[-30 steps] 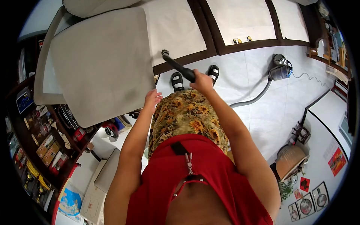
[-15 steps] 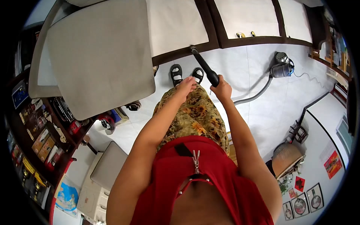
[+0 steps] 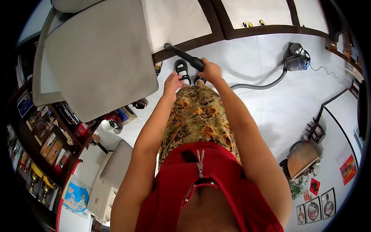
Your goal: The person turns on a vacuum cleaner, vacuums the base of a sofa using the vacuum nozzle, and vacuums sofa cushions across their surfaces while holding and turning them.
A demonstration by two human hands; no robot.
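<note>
My right hand (image 3: 211, 71) is wrapped around the grip of a black vacuum cleaner wand (image 3: 184, 57). The wand's far end lies over the pale cushion (image 3: 177, 23), near its dark wooden edge; whether it touches is hard to tell. A grey hose (image 3: 262, 86) curves over the floor to the vacuum cleaner (image 3: 296, 62), off to the right. Beside my leg hovers my left hand (image 3: 172, 84), fingers partly spread and holding nothing. Just beyond it are my black sandals (image 3: 181, 69).
A large grey cushioned chair (image 3: 100, 58) fills the upper left. Dark shelves (image 3: 42, 135) crowded with small items line the left side. Small yellow-and-black objects (image 3: 248, 24) sit by the seat's front edge. A thin cord (image 3: 328, 72) trails from the vacuum cleaner across the pale tiled floor (image 3: 247, 120).
The wand's end has swung left along the seat edge, from the wooden frame to the cushion beside the chair. My right hand moved left with it; my left hand shifted left too.
</note>
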